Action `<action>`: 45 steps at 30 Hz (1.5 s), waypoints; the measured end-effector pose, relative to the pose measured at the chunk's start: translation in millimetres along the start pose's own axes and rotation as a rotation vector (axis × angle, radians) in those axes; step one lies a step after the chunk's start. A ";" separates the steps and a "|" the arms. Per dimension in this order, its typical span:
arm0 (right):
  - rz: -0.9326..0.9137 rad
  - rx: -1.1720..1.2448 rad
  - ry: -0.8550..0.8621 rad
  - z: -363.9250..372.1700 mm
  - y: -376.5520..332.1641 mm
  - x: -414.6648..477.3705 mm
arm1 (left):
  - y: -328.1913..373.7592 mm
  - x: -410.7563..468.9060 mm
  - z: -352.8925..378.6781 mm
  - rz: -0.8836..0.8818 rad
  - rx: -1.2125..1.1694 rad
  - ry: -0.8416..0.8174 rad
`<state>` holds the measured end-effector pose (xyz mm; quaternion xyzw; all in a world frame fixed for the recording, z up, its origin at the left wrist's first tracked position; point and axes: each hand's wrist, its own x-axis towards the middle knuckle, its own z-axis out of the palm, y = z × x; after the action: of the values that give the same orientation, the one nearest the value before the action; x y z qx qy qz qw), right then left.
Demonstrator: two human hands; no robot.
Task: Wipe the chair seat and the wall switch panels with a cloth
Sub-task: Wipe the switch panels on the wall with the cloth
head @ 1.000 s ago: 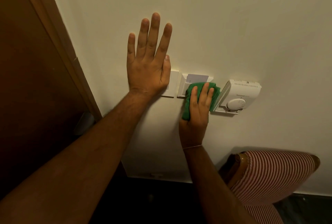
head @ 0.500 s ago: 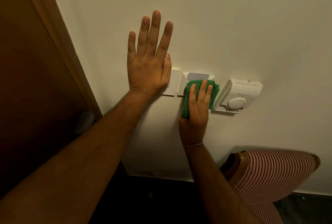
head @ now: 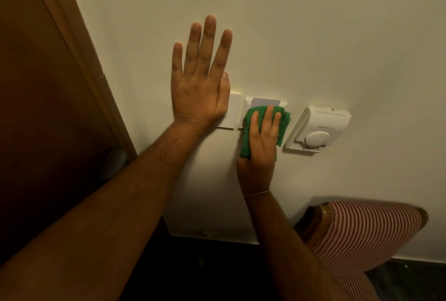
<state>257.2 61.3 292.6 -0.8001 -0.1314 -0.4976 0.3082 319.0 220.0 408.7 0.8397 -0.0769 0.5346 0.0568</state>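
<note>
My right hand [head: 260, 146] presses a folded green cloth [head: 248, 127] flat against the middle wall panel, a white card-holder switch [head: 265, 102], and covers most of it. My left hand [head: 200, 83] lies flat on the cream wall with fingers spread, its heel over the left white switch panel [head: 233, 112]. A white thermostat with a round dial [head: 318, 129] hangs on the wall just right of the cloth. The chair with red-and-white striped fabric [head: 366, 235] stands at the lower right, against the wall.
A brown wooden door with its frame [head: 79, 64] fills the left side. A white skirting strip [head: 210, 233] runs along the wall's foot above the dark floor [head: 205, 267].
My right hand has slid the cloth slightly up over the middle panel. My left hand has stayed flat on the wall.
</note>
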 end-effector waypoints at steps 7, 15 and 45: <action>0.035 -0.019 -0.107 -7.7 3.2 -28.3 | 0.8 0.0 -1.0 0.010 -0.012 -0.010; -0.010 0.016 -0.013 3.0 -5.9 0.1 | 0.1 -1.0 1.8 0.005 0.008 0.013; -0.040 0.067 -0.117 9.7 -13.8 -5.8 | 3.3 -2.2 -1.6 -0.009 0.009 -0.023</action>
<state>254.3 78.6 289.5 -0.8142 -0.1820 -0.4513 0.3166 316.1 217.2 407.3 0.8463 -0.0713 0.5251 0.0548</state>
